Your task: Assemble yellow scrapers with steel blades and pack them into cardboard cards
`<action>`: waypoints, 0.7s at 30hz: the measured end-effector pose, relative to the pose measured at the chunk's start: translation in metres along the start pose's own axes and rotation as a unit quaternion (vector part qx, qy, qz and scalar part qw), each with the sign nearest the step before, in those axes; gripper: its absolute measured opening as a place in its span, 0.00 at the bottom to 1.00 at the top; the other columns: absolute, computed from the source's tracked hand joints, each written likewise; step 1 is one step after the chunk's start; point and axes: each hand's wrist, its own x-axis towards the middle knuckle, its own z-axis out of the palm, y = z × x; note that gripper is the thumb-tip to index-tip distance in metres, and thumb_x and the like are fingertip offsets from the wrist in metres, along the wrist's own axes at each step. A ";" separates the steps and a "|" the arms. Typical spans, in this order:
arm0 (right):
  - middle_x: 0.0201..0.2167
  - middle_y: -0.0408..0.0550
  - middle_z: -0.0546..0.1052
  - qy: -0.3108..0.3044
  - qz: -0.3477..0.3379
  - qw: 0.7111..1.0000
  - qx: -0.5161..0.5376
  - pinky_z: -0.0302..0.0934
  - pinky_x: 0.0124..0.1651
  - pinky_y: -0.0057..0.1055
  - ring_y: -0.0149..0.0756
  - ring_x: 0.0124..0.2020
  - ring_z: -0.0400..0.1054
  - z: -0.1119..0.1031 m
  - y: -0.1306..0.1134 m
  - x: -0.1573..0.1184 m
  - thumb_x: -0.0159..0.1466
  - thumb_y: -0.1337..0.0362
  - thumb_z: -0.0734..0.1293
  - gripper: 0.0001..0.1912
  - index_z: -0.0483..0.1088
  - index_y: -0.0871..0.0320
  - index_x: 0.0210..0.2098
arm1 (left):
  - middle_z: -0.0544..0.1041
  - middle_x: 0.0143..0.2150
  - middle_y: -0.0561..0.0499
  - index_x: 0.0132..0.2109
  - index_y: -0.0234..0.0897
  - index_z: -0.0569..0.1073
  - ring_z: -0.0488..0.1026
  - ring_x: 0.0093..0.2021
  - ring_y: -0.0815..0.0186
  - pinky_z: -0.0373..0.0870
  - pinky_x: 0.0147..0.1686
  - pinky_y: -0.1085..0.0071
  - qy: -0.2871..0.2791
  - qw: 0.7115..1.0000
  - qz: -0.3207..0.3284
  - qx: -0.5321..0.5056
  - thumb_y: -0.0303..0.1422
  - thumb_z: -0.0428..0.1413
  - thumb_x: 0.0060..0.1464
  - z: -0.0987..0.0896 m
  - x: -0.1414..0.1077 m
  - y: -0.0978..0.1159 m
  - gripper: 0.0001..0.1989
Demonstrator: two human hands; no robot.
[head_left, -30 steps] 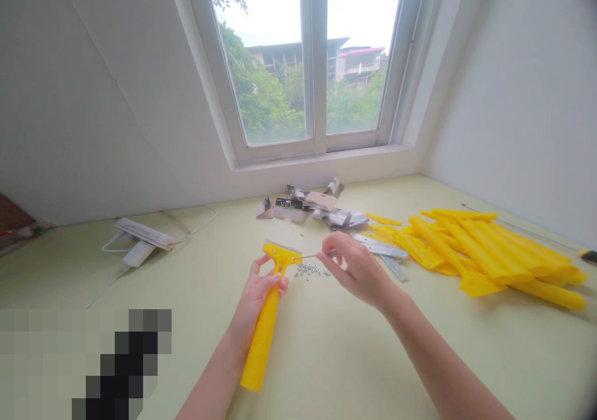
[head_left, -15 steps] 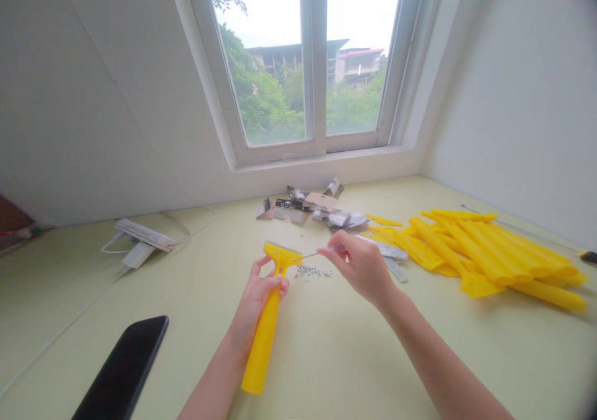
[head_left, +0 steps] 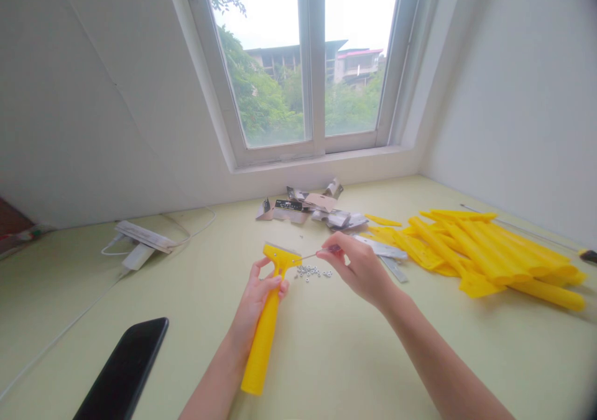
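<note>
My left hand (head_left: 255,295) is wrapped round the neck of a yellow scraper (head_left: 262,345), whose wide head with a metal strip points away from me. Between the fingertips of my right hand (head_left: 357,261) is a thin screwdriver (head_left: 308,256). Its shaft reaches left to the right-hand screw on the scraper's head. Small nuts and screws (head_left: 313,272) lie scattered on the table just behind and right of the scraper's neck.
A pile of yellow handles (head_left: 494,246) covers the right side, with metal plates (head_left: 394,267) beside it. Torn packaging (head_left: 321,202) lies below the window. A black phone (head_left: 124,367) and a white power strip (head_left: 144,236) are on the left of the table (head_left: 196,295).
The fingers of my right hand have shifted slightly on the screwdriver, and more of its handle shows. The scraper and my left hand have hardly moved.
</note>
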 end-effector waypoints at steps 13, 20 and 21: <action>0.19 0.41 0.71 0.054 0.090 0.992 -0.068 0.55 0.25 0.25 0.29 0.19 0.63 0.004 0.003 0.001 0.57 0.53 0.62 0.14 0.66 0.57 0.26 | 0.70 0.35 0.52 0.45 0.43 0.58 0.65 0.23 0.77 0.58 0.25 0.79 -0.006 1.000 0.006 -0.002 0.26 0.58 0.39 0.001 0.000 0.000 0.25; 0.24 0.43 0.72 0.011 0.072 0.995 -0.063 0.56 0.27 0.26 0.30 0.24 0.64 0.000 0.001 0.003 0.61 0.56 0.59 0.11 0.65 0.56 0.29 | 0.70 0.34 0.54 0.45 0.44 0.58 0.65 0.24 0.77 0.59 0.27 0.79 -0.008 1.000 0.001 -0.004 0.26 0.57 0.40 0.002 -0.002 0.002 0.24; 0.26 0.43 0.72 0.005 0.060 0.997 -0.054 0.56 0.28 0.26 0.30 0.26 0.65 0.000 0.001 0.002 0.61 0.57 0.59 0.10 0.65 0.56 0.31 | 0.70 0.34 0.54 0.45 0.44 0.58 0.66 0.24 0.77 0.59 0.27 0.79 -0.007 1.000 0.001 -0.006 0.26 0.58 0.39 0.002 -0.002 0.002 0.25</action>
